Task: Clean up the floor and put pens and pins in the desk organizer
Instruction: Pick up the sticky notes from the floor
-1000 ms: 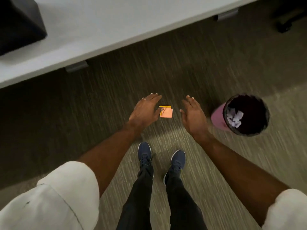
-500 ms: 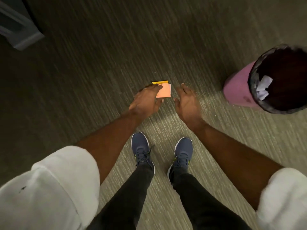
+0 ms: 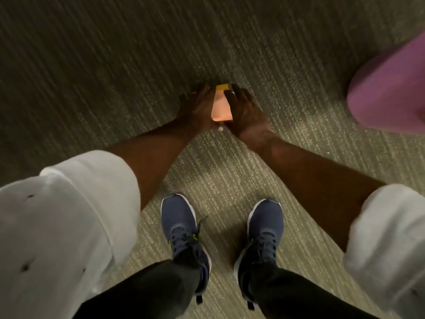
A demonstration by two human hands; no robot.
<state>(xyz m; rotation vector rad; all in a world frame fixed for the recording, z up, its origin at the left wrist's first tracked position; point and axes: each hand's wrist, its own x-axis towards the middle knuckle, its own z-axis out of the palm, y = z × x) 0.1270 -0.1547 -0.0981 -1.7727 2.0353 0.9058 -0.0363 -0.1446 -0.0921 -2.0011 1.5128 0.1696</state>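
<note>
A small stack of sticky notes lies on the carpet in front of my feet, an orange sheet (image 3: 221, 108) on top and a yellow edge (image 3: 222, 87) showing at its far end. My left hand (image 3: 196, 109) presses against the stack's left side with fingers stretched forward. My right hand (image 3: 246, 111) presses against its right side, so the notes are pinched between both hands. The picture is blurred, and whether the stack is off the floor cannot be told. No pens, pins or desk organizer are in view.
The pink wall of a waste bin (image 3: 391, 93) stands on the carpet at the right edge, close to my right forearm. My two blue shoes (image 3: 181, 229) (image 3: 264, 229) stand just behind the hands. Striped grey-green carpet (image 3: 115, 65) fills the rest.
My head dropped lower, so the desk and the bin's opening left the view. Both hands moved in from either side and closed against the sticky notes.
</note>
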